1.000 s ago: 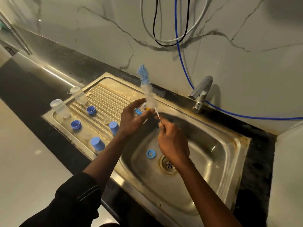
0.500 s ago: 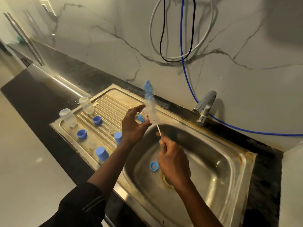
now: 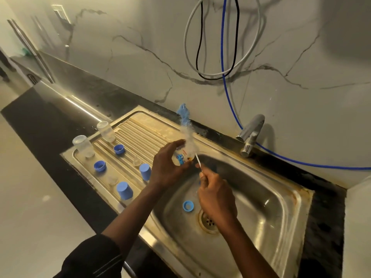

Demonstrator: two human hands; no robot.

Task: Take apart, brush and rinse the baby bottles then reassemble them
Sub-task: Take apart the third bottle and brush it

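Left hand (image 3: 163,167) was wrapped around a small printed bottle (image 3: 181,157), held over the sink basin (image 3: 261,207) at its 10 o'clock corner. Right hand (image 3: 215,197) pinched the thin white handle of the bottle brush (image 3: 187,135); bristles and blue tip stood up at 12 o'clock from the bottle. Whether the brush sat inside the bottle or just behind it could not be told.

Drainboard (image 3: 144,129), at 9 o'clock from the basin: two clear bottles (image 3: 105,131) upright, two blue rings (image 3: 99,165), two blue caps (image 3: 124,190) upside down, and some clear teats (image 3: 137,162), blurred. All apart. One more blue ring (image 3: 188,206) lay in the basin beside the drain (image 3: 207,221).

Tap (image 3: 250,135) at 1 o'clock showed no water running.

Judged: dismantling done; brushing under way on this bottle. Rinsing and reassembly appeared not yet begun. Which parts were already brushed, unclear.
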